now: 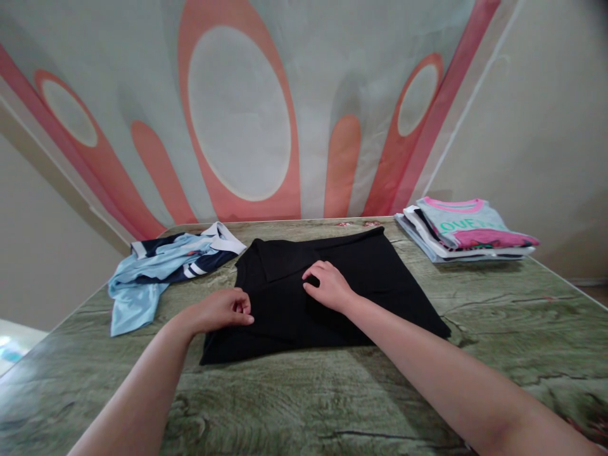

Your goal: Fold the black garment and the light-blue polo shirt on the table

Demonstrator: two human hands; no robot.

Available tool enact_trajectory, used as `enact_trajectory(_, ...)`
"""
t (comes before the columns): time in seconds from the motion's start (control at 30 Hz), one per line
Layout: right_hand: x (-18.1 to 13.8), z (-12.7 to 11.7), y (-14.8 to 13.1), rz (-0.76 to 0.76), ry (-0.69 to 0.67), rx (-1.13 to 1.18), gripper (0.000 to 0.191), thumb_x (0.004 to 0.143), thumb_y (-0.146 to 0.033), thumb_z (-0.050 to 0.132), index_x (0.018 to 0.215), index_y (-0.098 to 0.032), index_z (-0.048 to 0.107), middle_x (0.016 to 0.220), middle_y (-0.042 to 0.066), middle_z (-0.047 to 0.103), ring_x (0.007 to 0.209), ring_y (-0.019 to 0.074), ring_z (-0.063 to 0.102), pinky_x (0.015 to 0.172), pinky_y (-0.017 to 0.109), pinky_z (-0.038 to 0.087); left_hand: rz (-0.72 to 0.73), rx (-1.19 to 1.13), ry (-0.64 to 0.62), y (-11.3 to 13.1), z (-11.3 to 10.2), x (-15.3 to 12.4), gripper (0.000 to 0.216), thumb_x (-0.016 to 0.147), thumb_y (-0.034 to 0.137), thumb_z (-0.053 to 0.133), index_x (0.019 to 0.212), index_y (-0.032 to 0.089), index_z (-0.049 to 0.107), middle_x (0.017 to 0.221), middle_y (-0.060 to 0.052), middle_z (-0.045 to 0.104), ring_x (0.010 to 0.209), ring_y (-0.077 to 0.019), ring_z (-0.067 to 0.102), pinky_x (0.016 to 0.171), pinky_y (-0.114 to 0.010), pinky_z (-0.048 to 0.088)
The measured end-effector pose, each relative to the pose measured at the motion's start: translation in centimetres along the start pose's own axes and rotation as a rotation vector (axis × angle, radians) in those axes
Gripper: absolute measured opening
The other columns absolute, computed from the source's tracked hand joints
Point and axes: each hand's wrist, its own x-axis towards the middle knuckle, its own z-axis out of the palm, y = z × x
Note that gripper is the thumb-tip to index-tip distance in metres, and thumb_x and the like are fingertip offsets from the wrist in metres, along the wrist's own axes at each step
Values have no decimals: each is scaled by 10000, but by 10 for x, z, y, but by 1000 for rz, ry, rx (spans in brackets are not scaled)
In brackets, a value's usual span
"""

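Observation:
A black shirt [280, 310] lies flat on the wooden-patterned table, its neckline towards the left and part of it folded over. Over its left edge is my left hand [227, 310], fingers curled loosely inward and thumb pointing right; no cloth shows in them. My right hand [327, 286] hovers at or just touches the middle of the shirt. Its fingers are bent, with a gap between thumb and forefinger and nothing visible in the grasp. Whether the right fingertips press on the fabric I cannot tell.
A crumpled light blue and navy shirt with a white collar [175, 259] lies at the back left. At the back right stands a stack of folded clothes [468, 231], a grey and pink top uppermost. Behind the table [285, 405] hangs a patterned wall covering [313, 95].

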Motion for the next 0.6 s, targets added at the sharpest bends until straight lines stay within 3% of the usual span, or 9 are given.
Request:
enact_trajectory(0.27,1,0,2,-15,-18,-2,101,821,-209,631,918,-224,653,957,28,619,953,191,527,867,338,415,-3,8,-74,16,-9,-14,323,853,521,490,828,200,524,727,29,535,693,-158,493,606,-243,341)
enact_trajectory(0.4,0,-1,1,-28,-16,-3,92,832,-204,624,919,-225,643,947,23,621,945,188,529,863,332,417,-19,-50,-195,11,-8,-10,331,791,485,578,948,198,525,749,44,477,698,-144,458,604,-228,327)
enact_trajectory(0.6,0,0,1,-36,-10,-13,90,839,-199,619,923,-224,640,956,28,621,952,190,533,864,336,419,-117,23,-214,-2,-7,-9,272,740,437,600,851,201,523,706,44,491,655,-149,487,552,-230,313)
